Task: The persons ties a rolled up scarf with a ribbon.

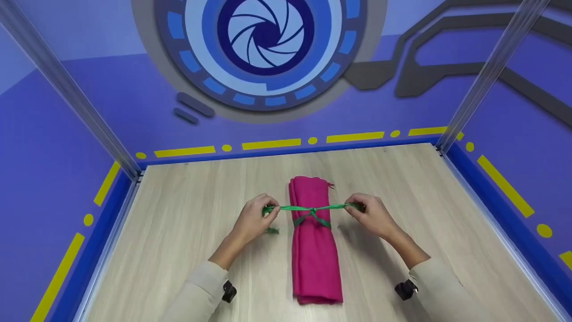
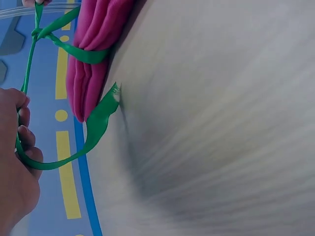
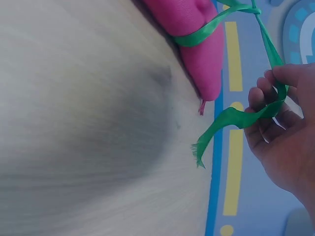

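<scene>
A folded magenta cloth (image 1: 315,264) lies lengthwise on the table, bound around its upper part by a green ribbon (image 1: 328,207). The ribbon crosses in a knot above the cloth, and both ends stretch out sideways, looking taut. To the left, my left hand (image 1: 257,217) pinches one end between thumb and fingers; its frayed tail (image 2: 101,115) loops below the hand. On the other side, my right hand (image 1: 371,214) pinches the opposite end, with a loose frayed tail (image 3: 221,123) hanging from the fingers. Neither hand touches the cloth.
The light wood table (image 1: 201,188) is enclosed by blue printed panels (image 1: 111,98) at the back and sides. Clear corner posts (image 1: 487,80) stand at the back left and right. A small tassel (image 1: 331,185) pokes out at the cloth's far right corner.
</scene>
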`<state>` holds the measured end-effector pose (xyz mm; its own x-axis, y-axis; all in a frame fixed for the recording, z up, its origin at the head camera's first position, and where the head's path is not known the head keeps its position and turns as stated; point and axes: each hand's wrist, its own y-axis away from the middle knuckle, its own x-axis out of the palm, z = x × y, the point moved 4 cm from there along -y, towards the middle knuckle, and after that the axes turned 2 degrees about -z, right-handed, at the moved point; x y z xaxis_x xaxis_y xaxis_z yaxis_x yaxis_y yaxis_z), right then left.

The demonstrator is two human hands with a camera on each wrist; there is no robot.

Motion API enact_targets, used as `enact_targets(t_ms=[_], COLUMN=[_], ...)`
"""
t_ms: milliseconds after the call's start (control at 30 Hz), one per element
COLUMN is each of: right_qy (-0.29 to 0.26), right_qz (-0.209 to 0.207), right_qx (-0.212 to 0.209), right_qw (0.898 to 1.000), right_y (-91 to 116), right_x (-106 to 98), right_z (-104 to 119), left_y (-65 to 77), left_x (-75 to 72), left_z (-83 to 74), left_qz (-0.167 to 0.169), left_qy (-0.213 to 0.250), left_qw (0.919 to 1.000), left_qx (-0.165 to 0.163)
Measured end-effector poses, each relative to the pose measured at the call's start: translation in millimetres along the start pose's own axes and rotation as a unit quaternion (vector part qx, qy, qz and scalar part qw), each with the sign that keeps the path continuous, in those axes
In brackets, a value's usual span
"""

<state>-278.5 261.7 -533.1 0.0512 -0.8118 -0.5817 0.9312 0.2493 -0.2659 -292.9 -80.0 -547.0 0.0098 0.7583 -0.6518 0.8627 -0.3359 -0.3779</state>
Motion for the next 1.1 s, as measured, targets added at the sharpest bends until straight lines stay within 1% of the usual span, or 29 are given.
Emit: enact_targets(t_ms=[167, 367, 500, 667, 767, 867, 1100], right_qy=[-0.002, 0.013, 0.023, 0.027, 0.027, 0.029, 0.040], right_qz=[0.009, 0.020, 0.032, 0.044, 0.049, 0.055, 0.081], right_qx=[0.009, 0.016, 0.019, 0.037, 0.041, 0.039, 0.048], right_qw=[1.000, 1.000, 0.999, 0.998, 0.998, 0.997, 0.995], right_y=[5, 9, 14, 20, 23, 26, 31], right_x=[-1, -2, -2, -3, -4, -5, -7], right_z=[-8, -20, -27, -38, -43, -47, -52], left_y=[5.5, 13.4, 17.5, 22.0, 24.5, 26.5, 30.3], left_x=[-3.7, -6.7, -6.6, -5.2, -5.0, -4.9, -5.3], left_z=[6.6, 13.2, 18.2, 24.5, 27.8, 30.1, 32.9], left_qz=[0.006, 0.013, 0.021, 0.036, 0.044, 0.053, 0.058], left_qy=[-0.019, -0.040, -0.050, -0.064, -0.075, -0.085, -0.100], left_qw=[0.9998, 0.9991, 0.9984, 0.9967, 0.9953, 0.9941, 0.9928], left_qx=[-0.002, -0.006, -0.018, -0.035, -0.041, -0.044, -0.031])
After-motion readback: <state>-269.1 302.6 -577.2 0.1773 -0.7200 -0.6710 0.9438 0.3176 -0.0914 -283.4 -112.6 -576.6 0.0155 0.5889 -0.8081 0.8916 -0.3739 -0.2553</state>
